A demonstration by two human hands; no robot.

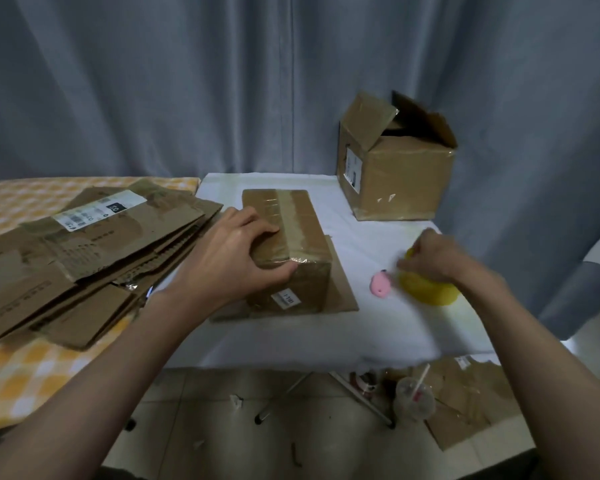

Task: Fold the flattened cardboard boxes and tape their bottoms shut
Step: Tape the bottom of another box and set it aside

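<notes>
A folded brown cardboard box (291,244) stands upside down on the white table (326,334), a strip of clear tape running along its closed bottom. My left hand (232,261) grips the box's near left corner, thumb on the front edge. Its open flaps lie flat under it. My right hand (430,254), blurred, holds a yellow roll of tape (426,289) on the table to the right. A stack of flattened cardboard boxes (84,251) lies on the checked orange surface at the left.
A pink box cutter (380,285) lies between the box and the tape. A larger open cardboard box (395,168) stands at the table's far right corner. Below on the tiled floor are cardboard scraps (471,403) and a plastic cup with a straw (414,400). Grey curtains hang behind.
</notes>
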